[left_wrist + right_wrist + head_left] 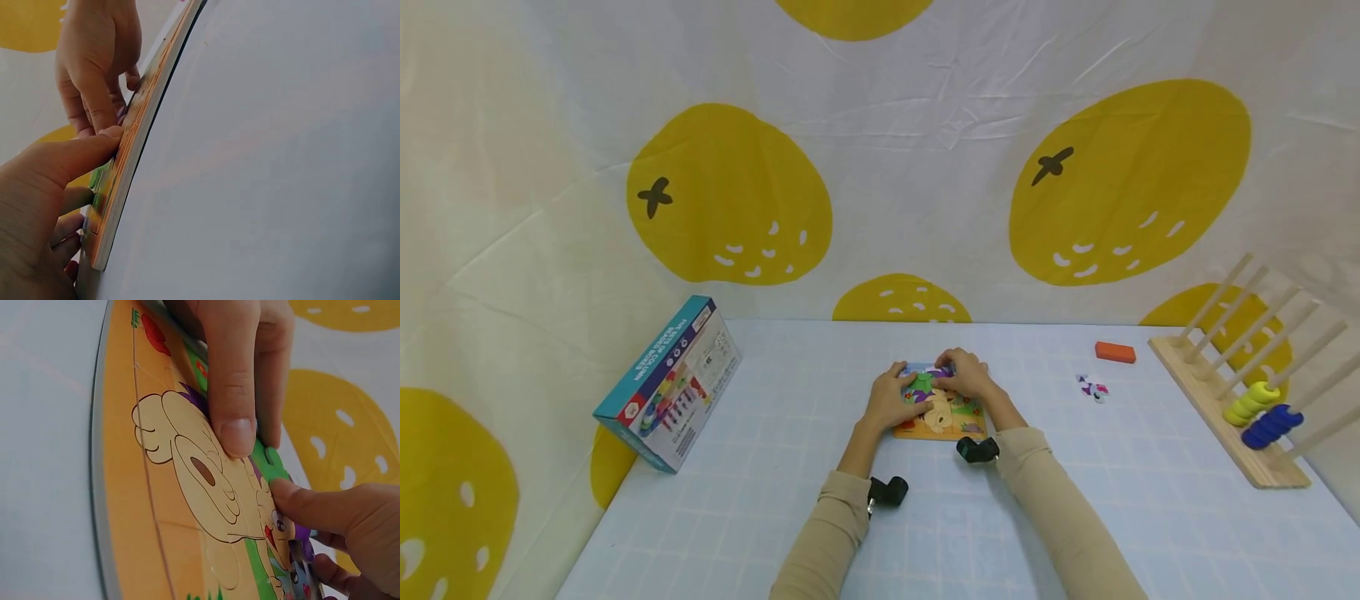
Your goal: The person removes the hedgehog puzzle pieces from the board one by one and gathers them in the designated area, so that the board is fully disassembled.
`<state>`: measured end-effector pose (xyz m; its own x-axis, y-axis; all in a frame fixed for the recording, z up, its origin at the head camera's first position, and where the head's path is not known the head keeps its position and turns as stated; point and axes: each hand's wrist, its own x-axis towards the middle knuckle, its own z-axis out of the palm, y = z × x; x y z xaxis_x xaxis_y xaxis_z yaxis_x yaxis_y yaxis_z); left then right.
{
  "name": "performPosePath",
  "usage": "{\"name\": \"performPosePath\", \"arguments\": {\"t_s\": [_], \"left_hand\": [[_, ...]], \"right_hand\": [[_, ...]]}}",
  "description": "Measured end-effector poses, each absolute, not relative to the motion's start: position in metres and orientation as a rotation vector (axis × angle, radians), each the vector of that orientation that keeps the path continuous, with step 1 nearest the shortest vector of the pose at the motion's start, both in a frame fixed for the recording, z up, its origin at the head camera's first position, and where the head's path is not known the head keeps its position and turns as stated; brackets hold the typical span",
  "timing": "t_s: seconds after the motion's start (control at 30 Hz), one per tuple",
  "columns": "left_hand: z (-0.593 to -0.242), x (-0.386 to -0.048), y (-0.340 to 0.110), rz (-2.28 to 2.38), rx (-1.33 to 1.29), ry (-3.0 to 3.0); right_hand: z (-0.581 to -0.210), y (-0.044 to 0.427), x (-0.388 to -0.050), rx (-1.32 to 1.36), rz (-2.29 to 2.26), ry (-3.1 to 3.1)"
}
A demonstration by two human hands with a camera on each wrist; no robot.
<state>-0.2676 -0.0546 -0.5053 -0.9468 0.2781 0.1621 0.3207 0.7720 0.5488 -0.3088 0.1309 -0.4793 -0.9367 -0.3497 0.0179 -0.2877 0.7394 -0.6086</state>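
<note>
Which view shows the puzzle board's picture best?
The right wrist view: the puzzle board looms largest there, its cartoon picture clear though partly covered. The head view shows it small, partly hidden by the left hand and right hand; the left wrist view shows it nearly edge-on.

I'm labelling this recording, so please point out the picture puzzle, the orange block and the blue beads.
Picture puzzle (940, 414): head view, on the pale animal figure.
Orange block (1115, 352): head view, middle of the block.
Blue beads (1272, 426): head view, middle of the stack.
</note>
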Motion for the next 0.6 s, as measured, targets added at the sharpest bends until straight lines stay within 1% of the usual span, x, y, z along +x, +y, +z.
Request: {"name": "performPosePath", "arguments": {"t_s": [0.17,0.4,0.6], "left_hand": [[-0.5054,-0.2668,-0.0547,-0.897,-0.473,-2.898],[-0.5068,-0.2666,-0.0545,-0.87,-0.466,-2.907],[-0.5076,-0.2684,-0.0545,-0.886,-0.485,-2.891]], "right_hand": [[-0.4815,0.1302,-0.308,-0.501,-1.103,2.804],[-0.4859,0.1301,-0.3051,-0.567,-1.316,2.754],[-0.486,0.1327,-0.304,-0.55,-1.431,2.689]]}}
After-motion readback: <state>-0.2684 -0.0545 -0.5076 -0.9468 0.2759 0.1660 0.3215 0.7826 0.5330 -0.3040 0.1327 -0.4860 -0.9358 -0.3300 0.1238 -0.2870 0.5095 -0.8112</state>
